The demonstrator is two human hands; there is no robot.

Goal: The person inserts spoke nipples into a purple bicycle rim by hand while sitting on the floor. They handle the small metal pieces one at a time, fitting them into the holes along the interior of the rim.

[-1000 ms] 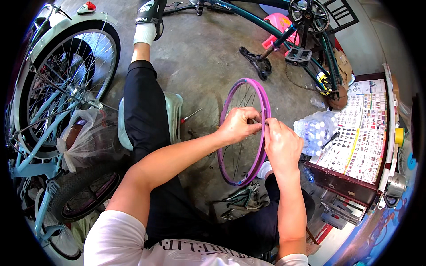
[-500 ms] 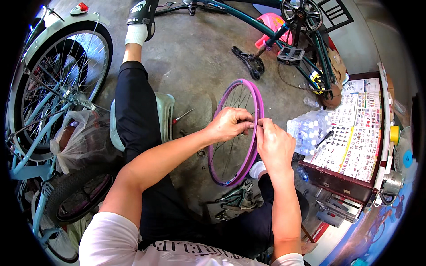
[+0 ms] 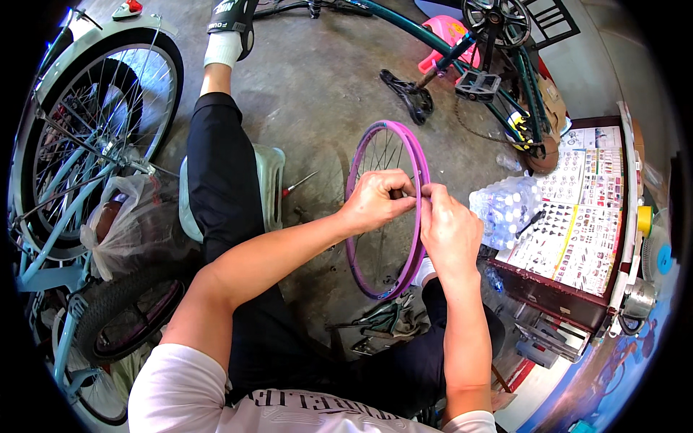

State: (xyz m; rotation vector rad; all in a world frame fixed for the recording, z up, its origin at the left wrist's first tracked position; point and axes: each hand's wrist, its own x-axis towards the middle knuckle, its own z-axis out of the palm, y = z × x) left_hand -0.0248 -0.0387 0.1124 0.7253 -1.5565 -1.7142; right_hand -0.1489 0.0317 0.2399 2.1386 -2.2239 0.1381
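Observation:
A purple bicycle wheel rim (image 3: 411, 265) with thin dark spokes stands nearly upright between my legs, seen almost edge-on. My left hand (image 3: 378, 201) is at its left side, thumb and forefinger pinched together close to the rim's inner face. On the rim's outer side, my right hand (image 3: 450, 225) has its fingertips pinched against the purple edge, almost meeting the left fingertips across it. Whatever lies between the fingers of either hand is too small or hidden to make out.
A screwdriver (image 3: 299, 184) lies by a pale green stool (image 3: 270, 189). Pliers and other tools (image 3: 382, 317) rest near my right leg. Bottled water (image 3: 507, 211) stands beside a cabinet (image 3: 552, 292). A dark green bike frame (image 3: 404, 27) and a bicycle wheel (image 3: 170, 94) flank the floor.
The rim has shifted slightly up and right in view and appears a little narrower, more edge-on. Both hands stay pinched at it, with only small finger movements.

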